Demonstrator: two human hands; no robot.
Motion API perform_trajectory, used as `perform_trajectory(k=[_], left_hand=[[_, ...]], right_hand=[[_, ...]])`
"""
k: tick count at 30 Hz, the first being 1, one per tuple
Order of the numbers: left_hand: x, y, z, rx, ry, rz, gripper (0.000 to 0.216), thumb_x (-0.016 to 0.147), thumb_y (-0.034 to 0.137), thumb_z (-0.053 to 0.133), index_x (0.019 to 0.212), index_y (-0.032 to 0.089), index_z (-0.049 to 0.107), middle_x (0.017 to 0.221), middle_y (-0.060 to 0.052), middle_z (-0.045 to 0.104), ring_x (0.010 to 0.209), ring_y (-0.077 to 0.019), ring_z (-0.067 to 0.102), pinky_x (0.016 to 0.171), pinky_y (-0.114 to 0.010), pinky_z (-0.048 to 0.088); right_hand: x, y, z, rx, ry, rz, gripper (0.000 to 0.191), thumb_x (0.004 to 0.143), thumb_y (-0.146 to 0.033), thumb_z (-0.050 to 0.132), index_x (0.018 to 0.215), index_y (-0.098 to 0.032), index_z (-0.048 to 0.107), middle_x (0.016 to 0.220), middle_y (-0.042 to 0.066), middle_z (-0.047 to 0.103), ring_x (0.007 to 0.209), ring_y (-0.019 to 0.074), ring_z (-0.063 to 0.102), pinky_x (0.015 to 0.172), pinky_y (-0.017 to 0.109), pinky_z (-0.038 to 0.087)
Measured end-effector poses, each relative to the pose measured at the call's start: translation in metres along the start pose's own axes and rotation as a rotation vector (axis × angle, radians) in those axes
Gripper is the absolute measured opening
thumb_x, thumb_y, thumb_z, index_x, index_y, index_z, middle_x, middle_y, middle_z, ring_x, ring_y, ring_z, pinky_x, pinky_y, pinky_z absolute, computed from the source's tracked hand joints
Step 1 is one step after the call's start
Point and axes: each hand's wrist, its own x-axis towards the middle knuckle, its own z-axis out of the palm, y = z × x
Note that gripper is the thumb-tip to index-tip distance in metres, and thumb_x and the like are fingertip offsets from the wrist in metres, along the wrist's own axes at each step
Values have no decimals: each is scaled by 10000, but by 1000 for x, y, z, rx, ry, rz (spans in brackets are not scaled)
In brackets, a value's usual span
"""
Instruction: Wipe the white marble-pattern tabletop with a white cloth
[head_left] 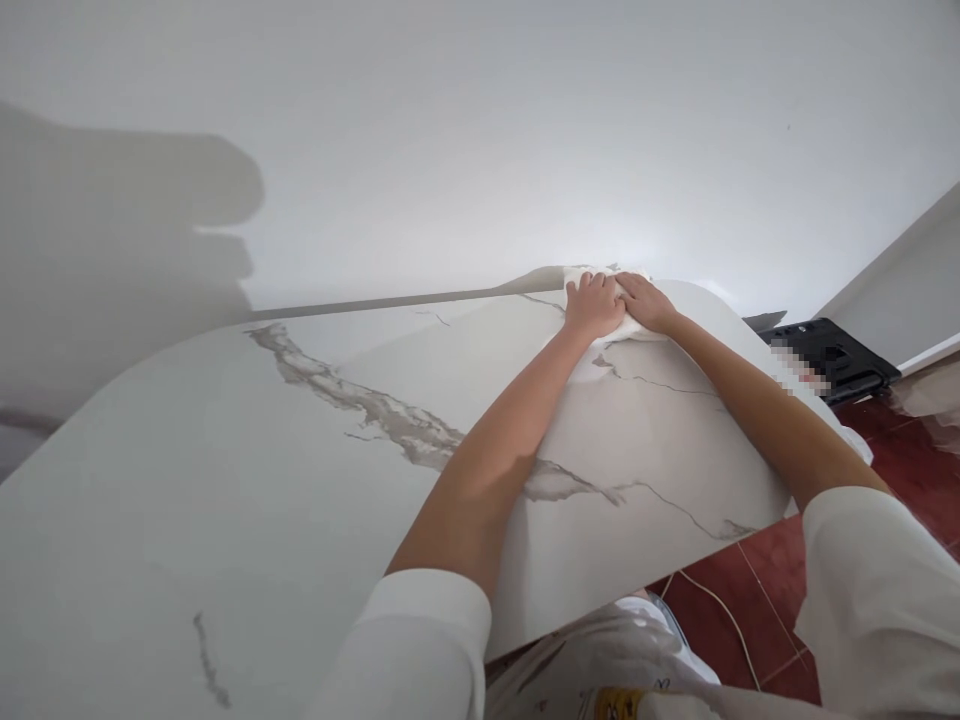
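A folded white cloth (643,328) lies against the far edge of a white marble-patterned table (300,520), close to the wall. My left hand (596,303) presses on the cloth from above, its fingers bent over it. Right beside it, my right hand (649,303) bears on the same cloth, its fingertips touching the left hand. Both arms are stretched far forward across the tabletop. Parts of the cloth are hidden under the hands.
A pale wall (450,150) rises behind the table, with a narrow dark gap along the far edge. To the right, a black case-like object (847,355) stands beyond the table. Below is a red tiled floor (780,590) with a thin cable (731,620) on it.
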Motion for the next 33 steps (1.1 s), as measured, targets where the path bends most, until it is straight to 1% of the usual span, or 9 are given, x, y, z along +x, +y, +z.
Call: perform_trajectory(k=[4,9,14,20,26,30,33], left_hand=[[9,-6,1,-2,2,-19,417,956,270,292,1312,200,500,1407,-104,513,1327,-290,379,1095,-479,304],[13,-5,0,9,-9,-30,414,962,272,292,1319,199,487,1407,-113,509,1334,-298,368,1099,-499,294],[16,6,3,28,-19,-42,415,970,274,279,1319,193,488,1385,-124,516,1328,-304,375,1100,-507,288],[20,21,9,29,6,-37,420,973,278,283,1328,184,487,1406,-123,502,1340,-304,366,1107,-506,285],[6,27,9,21,17,-25,422,970,261,288,1337,199,486,1401,-112,508,1355,-297,358,1109,-500,288],[-10,38,9,23,8,-15,420,971,262,292,1339,213,486,1391,-109,511,1364,-296,354,1103,-493,299],[-24,50,8,20,-2,-11,433,969,258,287,1352,199,479,1395,-114,511,1369,-297,351,1100,-492,305]], right_hand=[[12,7,5,23,-3,22,483,930,-334,319,1349,-193,514,1441,104,535,1343,316,434,1123,527,352],[13,7,4,15,-28,9,486,956,-323,288,1380,-195,487,1451,98,521,1353,305,421,1136,515,338],[9,18,0,-2,-50,-36,499,990,-367,237,1409,-215,460,1443,89,527,1355,301,417,1146,519,323],[6,38,-3,24,-18,-49,530,992,-451,232,1391,-216,489,1434,98,538,1359,315,419,1164,539,293],[-8,32,-6,-1,-35,-19,555,987,-427,236,1433,-178,454,1495,112,477,1413,310,370,1194,530,262],[-29,29,-9,5,-37,-4,567,987,-447,242,1447,-186,448,1511,104,461,1433,304,347,1207,532,243],[-47,29,-11,20,-37,10,575,988,-466,248,1451,-189,448,1526,105,445,1445,301,334,1215,528,230]])
